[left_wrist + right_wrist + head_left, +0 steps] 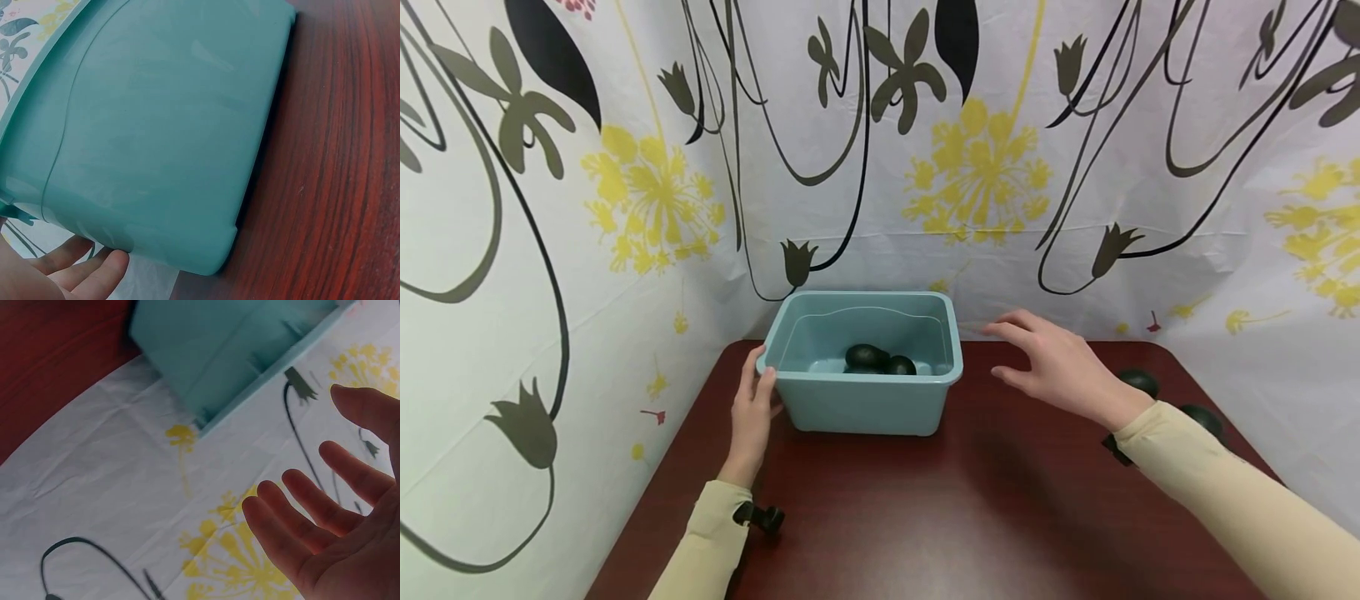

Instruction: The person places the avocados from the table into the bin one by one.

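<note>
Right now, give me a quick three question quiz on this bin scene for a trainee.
1. True or false: the right hand grips the teal bin.
2. Which hand touches the bin's rim? A) left hand B) right hand C) both
3. Fill in: inside the bin lie two dark, rounded ____.

Key:
1. False; it hovers open beside the bin, apart from it.
2. A; its thumb sits at the near left corner.
3. Objects; what they are cannot be told. Two more dark ones sit on the table behind the right arm.
</note>
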A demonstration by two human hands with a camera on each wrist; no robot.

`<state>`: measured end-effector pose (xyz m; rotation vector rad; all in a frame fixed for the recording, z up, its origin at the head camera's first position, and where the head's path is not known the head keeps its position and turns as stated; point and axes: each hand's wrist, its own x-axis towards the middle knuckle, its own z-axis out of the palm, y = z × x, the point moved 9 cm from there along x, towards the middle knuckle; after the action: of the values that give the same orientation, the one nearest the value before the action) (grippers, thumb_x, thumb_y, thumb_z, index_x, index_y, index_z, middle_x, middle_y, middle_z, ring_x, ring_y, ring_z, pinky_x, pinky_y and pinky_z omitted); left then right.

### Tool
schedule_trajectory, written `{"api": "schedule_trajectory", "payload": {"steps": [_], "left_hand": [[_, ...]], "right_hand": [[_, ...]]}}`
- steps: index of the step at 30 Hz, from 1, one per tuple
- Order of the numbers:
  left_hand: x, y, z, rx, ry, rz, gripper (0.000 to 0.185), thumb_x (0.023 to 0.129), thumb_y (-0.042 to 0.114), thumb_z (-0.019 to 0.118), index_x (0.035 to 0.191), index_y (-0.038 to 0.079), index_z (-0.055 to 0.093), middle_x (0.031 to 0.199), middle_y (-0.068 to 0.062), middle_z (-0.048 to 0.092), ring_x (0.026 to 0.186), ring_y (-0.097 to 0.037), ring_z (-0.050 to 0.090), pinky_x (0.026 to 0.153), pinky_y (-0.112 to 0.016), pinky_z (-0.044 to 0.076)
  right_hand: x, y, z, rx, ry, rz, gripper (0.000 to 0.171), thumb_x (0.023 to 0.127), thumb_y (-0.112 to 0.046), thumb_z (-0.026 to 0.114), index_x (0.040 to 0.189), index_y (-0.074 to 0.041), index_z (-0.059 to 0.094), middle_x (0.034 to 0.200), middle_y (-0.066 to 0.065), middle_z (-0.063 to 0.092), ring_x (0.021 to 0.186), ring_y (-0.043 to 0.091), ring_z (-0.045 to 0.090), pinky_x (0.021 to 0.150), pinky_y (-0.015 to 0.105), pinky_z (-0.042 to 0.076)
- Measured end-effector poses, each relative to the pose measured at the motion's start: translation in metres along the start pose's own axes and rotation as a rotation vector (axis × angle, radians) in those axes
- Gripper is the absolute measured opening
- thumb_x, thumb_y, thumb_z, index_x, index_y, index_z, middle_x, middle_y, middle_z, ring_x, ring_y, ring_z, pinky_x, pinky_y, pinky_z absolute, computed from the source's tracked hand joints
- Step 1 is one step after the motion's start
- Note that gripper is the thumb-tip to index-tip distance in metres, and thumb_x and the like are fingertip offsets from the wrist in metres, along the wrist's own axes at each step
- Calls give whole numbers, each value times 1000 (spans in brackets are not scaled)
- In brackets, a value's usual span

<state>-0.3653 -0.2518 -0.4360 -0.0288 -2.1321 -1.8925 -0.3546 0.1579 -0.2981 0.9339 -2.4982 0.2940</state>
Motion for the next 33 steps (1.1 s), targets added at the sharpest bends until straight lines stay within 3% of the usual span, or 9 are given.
{"api": "schedule_trajectory", "payload": {"steps": [9,18,26,33], "left_hand": [[0,-1,1,-15,-6,2,53,105,45,50,155,41,33,156,-3,36,132,-29,48,99,-64,43],[3,-2,2,-12,-1,4,57,103,52,50,156,39,33,153,-4,39,131,-28,50,98,-64,43],[2,-4,1,0,7,5,53,105,48,48,155,43,32,153,-5,38,130,-31,50,99,-65,42],[1,-2,1,2,9,7,53,105,46,48,155,42,32,154,-4,37,131,-32,50,100,-65,42]], "right_hand": [[-32,44,8,-75,-38,70,57,80,-27,86,132,-24,64,126,-3,57,103,19,63,65,42,53],[-77,98,12,-135,-110,170,54,78,-25,85,128,-19,66,122,2,57,97,25,61,57,44,50],[-121,147,17,-148,-215,236,52,82,-27,83,129,-14,65,124,14,57,107,38,57,70,60,51],[-152,185,23,-126,-236,238,53,81,-25,84,127,-4,65,120,20,58,98,39,62,77,57,51]]}}
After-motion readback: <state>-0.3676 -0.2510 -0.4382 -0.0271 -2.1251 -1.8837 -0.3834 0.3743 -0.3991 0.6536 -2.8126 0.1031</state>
